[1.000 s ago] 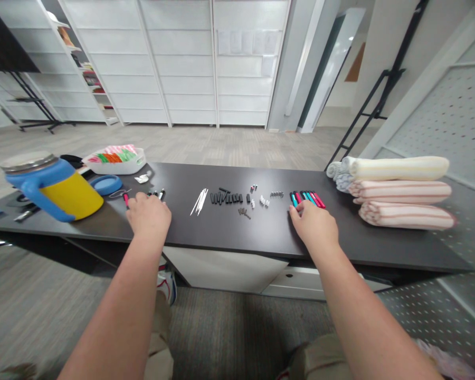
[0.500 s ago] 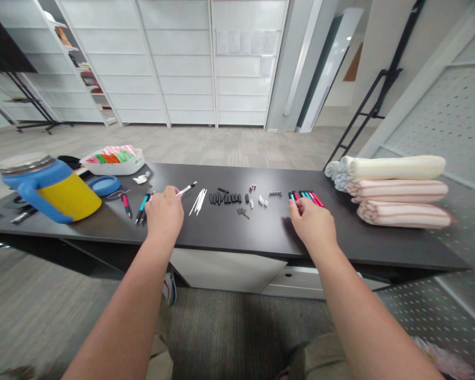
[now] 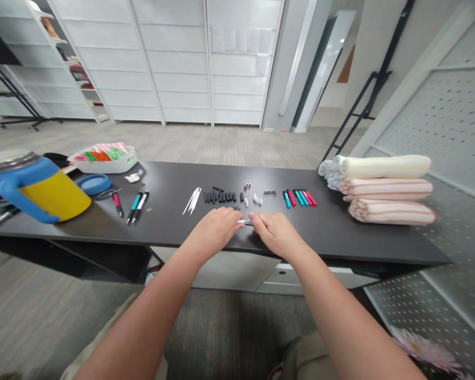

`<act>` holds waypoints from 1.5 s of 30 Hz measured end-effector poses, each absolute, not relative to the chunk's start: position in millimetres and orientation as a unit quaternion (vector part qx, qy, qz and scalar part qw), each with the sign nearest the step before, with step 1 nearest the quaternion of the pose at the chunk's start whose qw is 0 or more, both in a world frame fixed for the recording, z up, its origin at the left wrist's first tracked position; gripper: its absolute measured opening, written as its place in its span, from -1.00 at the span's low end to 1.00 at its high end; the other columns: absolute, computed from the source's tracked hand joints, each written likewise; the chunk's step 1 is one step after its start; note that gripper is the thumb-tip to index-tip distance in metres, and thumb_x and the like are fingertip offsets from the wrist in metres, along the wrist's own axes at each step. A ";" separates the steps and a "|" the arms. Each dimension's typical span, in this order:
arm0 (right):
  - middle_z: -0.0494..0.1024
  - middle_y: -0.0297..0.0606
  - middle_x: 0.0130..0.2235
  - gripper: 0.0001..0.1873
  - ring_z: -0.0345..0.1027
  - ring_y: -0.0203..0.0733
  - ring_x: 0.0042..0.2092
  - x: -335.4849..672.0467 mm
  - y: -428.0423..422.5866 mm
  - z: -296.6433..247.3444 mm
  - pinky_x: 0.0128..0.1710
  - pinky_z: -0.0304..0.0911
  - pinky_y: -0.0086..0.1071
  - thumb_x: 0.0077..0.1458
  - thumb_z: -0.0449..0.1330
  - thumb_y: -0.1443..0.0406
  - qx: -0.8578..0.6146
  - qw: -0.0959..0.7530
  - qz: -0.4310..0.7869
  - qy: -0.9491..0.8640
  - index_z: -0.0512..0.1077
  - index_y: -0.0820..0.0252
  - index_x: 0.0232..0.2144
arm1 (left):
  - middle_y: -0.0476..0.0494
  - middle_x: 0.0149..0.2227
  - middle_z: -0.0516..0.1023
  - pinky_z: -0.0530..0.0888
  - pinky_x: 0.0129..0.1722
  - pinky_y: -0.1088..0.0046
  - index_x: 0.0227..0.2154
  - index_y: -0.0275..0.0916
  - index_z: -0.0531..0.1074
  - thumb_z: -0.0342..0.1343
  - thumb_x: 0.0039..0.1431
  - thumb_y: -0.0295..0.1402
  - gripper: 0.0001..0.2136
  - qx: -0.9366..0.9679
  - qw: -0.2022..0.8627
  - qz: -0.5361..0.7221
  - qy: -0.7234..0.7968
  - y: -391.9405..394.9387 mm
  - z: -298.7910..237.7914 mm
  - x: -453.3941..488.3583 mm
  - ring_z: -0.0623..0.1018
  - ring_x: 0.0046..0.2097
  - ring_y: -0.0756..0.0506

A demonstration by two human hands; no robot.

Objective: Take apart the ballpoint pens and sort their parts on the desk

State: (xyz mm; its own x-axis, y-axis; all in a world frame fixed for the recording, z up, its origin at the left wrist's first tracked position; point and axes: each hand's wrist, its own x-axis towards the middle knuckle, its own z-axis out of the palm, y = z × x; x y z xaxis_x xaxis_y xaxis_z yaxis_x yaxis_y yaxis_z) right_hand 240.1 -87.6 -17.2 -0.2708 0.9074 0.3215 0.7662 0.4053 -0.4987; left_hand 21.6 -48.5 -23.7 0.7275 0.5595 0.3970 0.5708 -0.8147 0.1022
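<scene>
My left hand (image 3: 216, 232) and my right hand (image 3: 279, 235) meet over the front middle of the table. Between them is a slim white pen (image 3: 244, 221), its ends mostly covered by my fingers. The fingers of both hands are closed on it. Just beyond my hands lie several short black grips (image 3: 221, 197), small white pieces (image 3: 257, 200) and tiny springs (image 3: 269, 193). Thin white refills (image 3: 192, 201) lie to the left. Coloured pen barrels (image 3: 300, 198), pink and teal, form a row to the right.
On the left lie a teal pen (image 3: 134, 206), a white pen (image 3: 141, 206) and a pink pen (image 3: 117, 203). A blue-yellow mug (image 3: 59, 192), a blue lid (image 3: 94, 184) and a white basket (image 3: 130, 159) stand beyond. Rolled towels (image 3: 391, 189) are stacked at right.
My left hand has moved right from the pens with the white pen. My right hand has left the coloured barrels and moved left, and both hands now meet on the pen.
</scene>
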 end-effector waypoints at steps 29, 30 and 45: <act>0.37 -0.40 -0.53 -0.47 0.25 -0.26 -0.43 247.8 -78.1 -23.0 -0.36 0.05 -0.40 0.41 -0.02 -0.02 -0.576 0.368 0.191 -0.705 0.29 0.13 -0.53 | -0.21 -0.16 0.61 0.43 -0.05 0.28 -0.08 -0.22 0.48 -0.11 0.52 -0.16 -0.68 -0.918 -0.015 -0.206 -0.339 -35.9 -25.1 13.6 0.57 -0.09 -0.20; 0.38 -0.40 -0.52 -0.48 0.26 -0.26 -0.42 247.9 -78.3 -23.1 -0.36 0.05 -0.40 0.41 -0.02 -0.01 -0.577 0.369 0.187 -0.704 0.31 0.13 -0.51 | -0.21 -0.16 0.61 0.43 -0.06 0.28 -0.09 -0.22 0.48 -0.11 0.52 -0.17 -0.69 -0.917 -0.016 -0.201 -0.344 -35.7 -24.4 14.5 0.57 -0.09 -0.20; 0.54 -0.35 -0.46 -0.60 0.29 -0.24 -0.42 250.9 -75.1 -26.6 -0.37 0.09 -0.38 0.32 0.14 0.03 -0.583 0.372 0.226 -0.686 0.51 0.14 -0.42 | -0.13 -0.14 0.64 0.40 -0.22 0.37 -0.02 -0.17 0.42 -0.06 0.48 -0.05 -0.67 -0.897 0.000 -0.183 -0.402 -40.4 -21.9 13.5 0.62 -0.18 -0.16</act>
State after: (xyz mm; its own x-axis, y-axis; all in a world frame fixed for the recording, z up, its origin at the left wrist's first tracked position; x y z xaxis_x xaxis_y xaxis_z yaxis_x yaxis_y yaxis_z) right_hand 250.9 -75.1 -26.6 -0.0437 0.9684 0.2457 0.6319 0.2173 -0.7440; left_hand 13.5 -40.4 -21.9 0.6102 0.7205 0.3294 0.7207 -0.6775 0.1470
